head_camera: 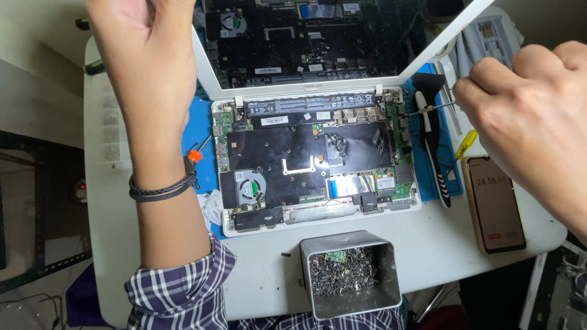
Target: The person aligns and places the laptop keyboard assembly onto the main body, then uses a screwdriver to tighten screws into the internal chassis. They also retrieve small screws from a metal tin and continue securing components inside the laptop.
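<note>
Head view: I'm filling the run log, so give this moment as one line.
left hand: raised, gripping lid edge | right hand: holds screwdriver, tip at laptop right hinge corner | screw tin in front

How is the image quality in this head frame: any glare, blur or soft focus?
Head view: even light; the opened laptop is sharp; the glossy raised lid mirrors its boards; the left hand and right hand, close to the lens, look slightly soft; the phone screen is readable.
</note>
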